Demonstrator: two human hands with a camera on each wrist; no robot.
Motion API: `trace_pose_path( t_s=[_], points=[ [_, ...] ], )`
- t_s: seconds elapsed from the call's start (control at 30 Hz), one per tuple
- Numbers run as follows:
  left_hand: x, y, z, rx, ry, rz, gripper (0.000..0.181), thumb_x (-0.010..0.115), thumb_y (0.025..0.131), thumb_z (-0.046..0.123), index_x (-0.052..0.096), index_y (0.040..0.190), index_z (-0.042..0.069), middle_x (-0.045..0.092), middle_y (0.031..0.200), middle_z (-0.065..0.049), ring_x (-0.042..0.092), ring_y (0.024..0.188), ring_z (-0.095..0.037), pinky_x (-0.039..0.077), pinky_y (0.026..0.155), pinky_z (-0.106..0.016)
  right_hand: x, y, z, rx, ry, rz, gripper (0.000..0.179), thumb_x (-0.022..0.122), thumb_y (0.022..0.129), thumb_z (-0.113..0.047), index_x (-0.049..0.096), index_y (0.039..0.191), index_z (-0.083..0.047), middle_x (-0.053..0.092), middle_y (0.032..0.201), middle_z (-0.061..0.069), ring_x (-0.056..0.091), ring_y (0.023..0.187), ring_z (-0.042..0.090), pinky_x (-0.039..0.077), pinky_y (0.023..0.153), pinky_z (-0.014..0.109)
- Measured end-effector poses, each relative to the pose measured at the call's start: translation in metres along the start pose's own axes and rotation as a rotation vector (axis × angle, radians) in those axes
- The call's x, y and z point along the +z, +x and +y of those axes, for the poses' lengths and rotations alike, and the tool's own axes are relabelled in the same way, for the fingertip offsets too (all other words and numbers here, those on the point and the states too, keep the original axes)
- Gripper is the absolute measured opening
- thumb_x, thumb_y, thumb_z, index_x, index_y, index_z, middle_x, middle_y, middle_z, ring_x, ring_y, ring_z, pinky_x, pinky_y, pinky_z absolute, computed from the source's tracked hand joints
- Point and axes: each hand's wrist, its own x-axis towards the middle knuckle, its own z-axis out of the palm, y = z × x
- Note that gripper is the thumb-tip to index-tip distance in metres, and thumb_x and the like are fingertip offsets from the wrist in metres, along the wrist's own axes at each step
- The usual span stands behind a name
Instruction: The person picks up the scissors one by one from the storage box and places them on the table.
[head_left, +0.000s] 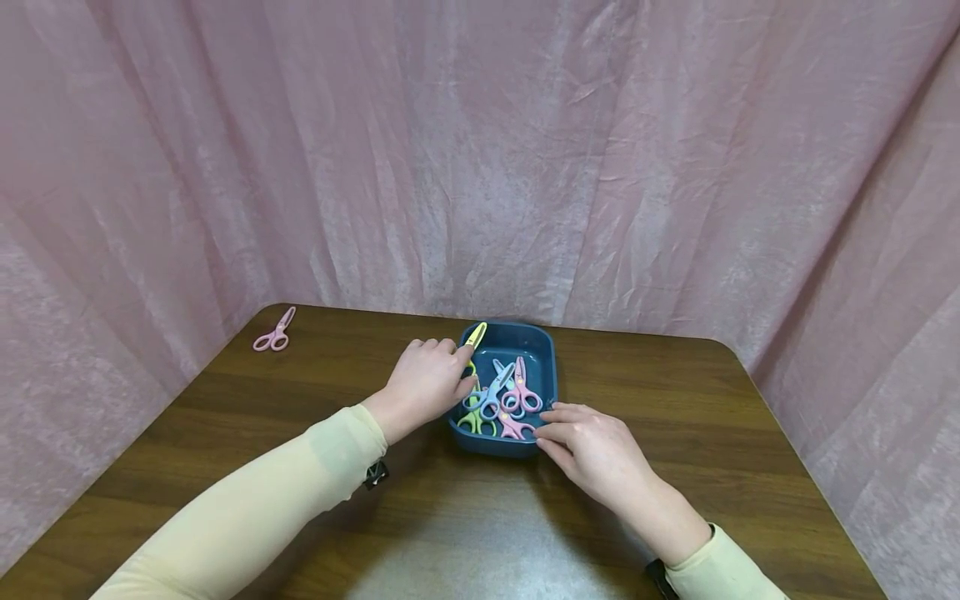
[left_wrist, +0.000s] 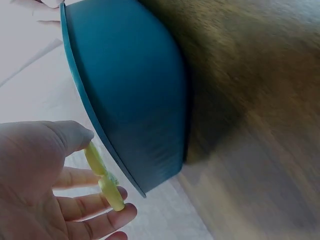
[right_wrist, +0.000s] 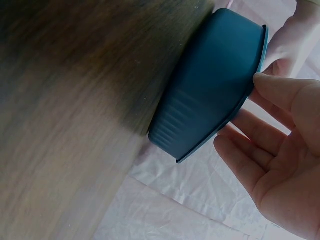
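Note:
A dark blue plastic bin [head_left: 495, 446] stands on the table with several children's scissors inside: blue scissors [head_left: 495, 392], pink scissors [head_left: 519, 387] and green scissors [head_left: 472, 421], overlapping each other. Over the bin's left side my left hand [head_left: 429, 379] pinches yellow-green scissors [head_left: 476, 335], with the blades pointing away from me. In the left wrist view their handle loops [left_wrist: 102, 175] show between thumb and fingers, beside the bin's rim. My right hand [head_left: 596, 450] holds the rim at the bin's near right corner, its thumb [right_wrist: 277, 90] on the edge.
Separate pink scissors [head_left: 274, 333] lie at the table's far left corner. The brown wooden table [head_left: 637, 375] reaches back to a pink curtain [head_left: 495, 167], which also hangs along both sides.

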Motion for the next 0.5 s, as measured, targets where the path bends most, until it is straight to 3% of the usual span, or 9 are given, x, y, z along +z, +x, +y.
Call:
trace_pose_path(
  t_s=[0.5],
  points=[
    [0.002,-0.019,-0.019,0.016,0.002,0.140,0.040,0.082,0.100,0.035,0.076,0.124,0.003,0.076,0.100,-0.015,0.074,0.087,-0.037,0.059,0.080,-0.053,0.000,0.000,0.000,0.006,-0.004,-0.011,0.015,0.089,0.095,-0.018,0.089,0.109,-0.013,0.082,0.123,0.007,0.074,0.126,0.030,0.060,0.102,0.049]
  ],
)
